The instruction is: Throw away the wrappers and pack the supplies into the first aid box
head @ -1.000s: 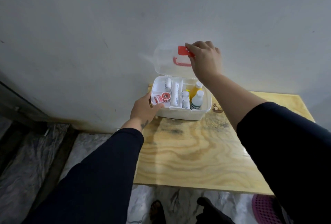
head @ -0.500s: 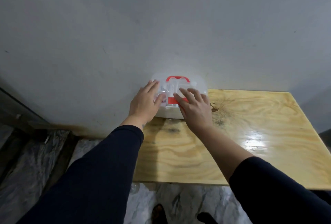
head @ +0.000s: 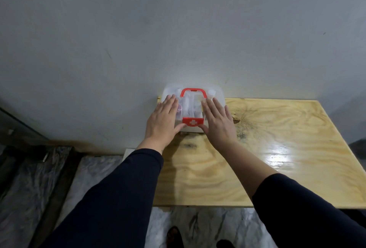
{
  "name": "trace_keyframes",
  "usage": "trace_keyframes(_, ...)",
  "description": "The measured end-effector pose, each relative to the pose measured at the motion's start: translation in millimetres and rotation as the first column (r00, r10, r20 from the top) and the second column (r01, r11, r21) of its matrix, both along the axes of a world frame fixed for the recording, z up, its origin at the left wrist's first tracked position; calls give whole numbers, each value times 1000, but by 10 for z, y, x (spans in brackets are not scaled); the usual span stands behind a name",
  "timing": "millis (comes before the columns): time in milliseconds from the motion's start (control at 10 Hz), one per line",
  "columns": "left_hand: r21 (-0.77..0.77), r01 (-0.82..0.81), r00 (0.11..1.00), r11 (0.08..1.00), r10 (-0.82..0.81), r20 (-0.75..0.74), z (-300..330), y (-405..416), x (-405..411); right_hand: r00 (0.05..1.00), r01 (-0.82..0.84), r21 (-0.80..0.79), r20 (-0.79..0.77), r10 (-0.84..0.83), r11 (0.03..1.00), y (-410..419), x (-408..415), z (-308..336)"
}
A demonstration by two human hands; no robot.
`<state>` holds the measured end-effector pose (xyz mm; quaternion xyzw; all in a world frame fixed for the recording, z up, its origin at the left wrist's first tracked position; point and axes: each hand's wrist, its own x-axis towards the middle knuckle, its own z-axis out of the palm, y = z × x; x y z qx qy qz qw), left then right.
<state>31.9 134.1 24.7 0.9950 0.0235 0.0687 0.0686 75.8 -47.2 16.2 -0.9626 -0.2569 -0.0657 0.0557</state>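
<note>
We are leaning in over the bare near stretch of the table (head: 217,178), and neither hand has a grip on anything: the left hand (head: 161,121) and right hand (head: 217,123) are lying flat, fingers spread, on the clear lid of the first aid box (head: 193,105), thumbs flanking the red latch (head: 193,122). We are judging that uneven pressing could leave the latch unclicked or skid the box on the glossy wood. Farther back, the box is sitting at the far left corner against the wall (head: 178,29), with blurry supplies under the red handle (head: 193,91) possibly blocking the lid.
</note>
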Motion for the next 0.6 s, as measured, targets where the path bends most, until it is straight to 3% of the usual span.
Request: trace_keyframes(600, 20, -49, 997, 999, 48, 64, 7, -36, 347, 998, 19, -62, -57, -22, 998, 128, 385, 70)
